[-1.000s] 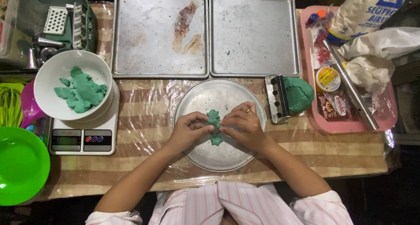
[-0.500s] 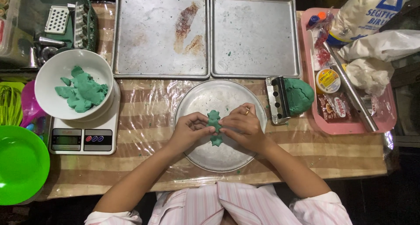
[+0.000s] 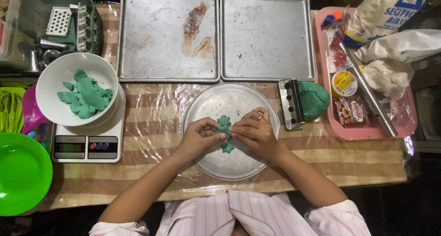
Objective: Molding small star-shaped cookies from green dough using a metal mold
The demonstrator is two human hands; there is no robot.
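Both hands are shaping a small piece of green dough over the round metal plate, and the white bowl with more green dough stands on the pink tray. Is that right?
Not quite. In the head view the white bowl stands on the kitchen scale, not on the pink tray. The rest holds: left hand and right hand shape the green dough piece over the round metal plate.

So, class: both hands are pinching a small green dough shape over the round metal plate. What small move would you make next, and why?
Probably keep pinching the edges of the green dough shape into form. The left hand and right hand both grip it from either side above the round metal plate, and its outline looks uneven.
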